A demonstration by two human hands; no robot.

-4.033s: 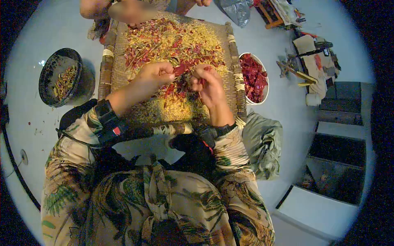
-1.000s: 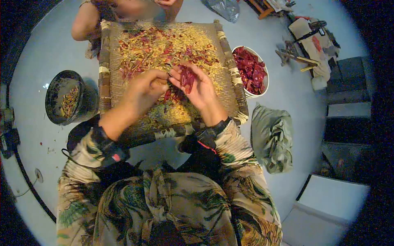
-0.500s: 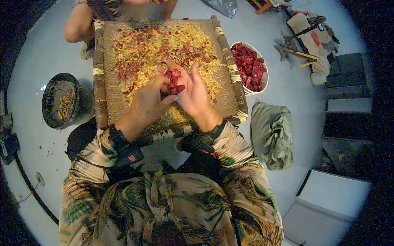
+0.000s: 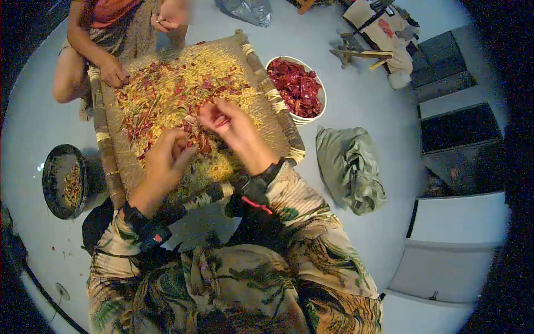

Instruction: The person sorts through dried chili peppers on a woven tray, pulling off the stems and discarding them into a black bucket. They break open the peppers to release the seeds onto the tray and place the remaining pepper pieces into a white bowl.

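A woven tray [image 4: 115, 161] with a wooden pole frame lies before me, spread with yellow seeds [image 4: 219, 58] and broken dried red chili peppers [image 4: 206, 146]. Over its near left part, my left hand [image 4: 161, 164] has curled fingers with the thumb bent toward them; dark red shows in the gap, but I cannot tell what it holds. My right hand [image 4: 236, 131], blurred, is closed above the middle of the tray with a piece of dried red chili [image 4: 221, 121] at its fingers. The hands are apart from each other.
A white bucket [image 4: 324, 100] of red chili pieces stands right of the tray, a green-grey sack [image 4: 350, 170] nearer me. Left is a black bucket [image 4: 86, 183] with scraps inside. Another person's hand [image 4: 113, 72] touches the tray's far left corner. A plastic bag [image 4: 247, 10] lies behind.
My hands, together on a red chili before, have separated, the left moving to the left and lower. The view has shifted, and the other person's arm now reaches onto the tray.
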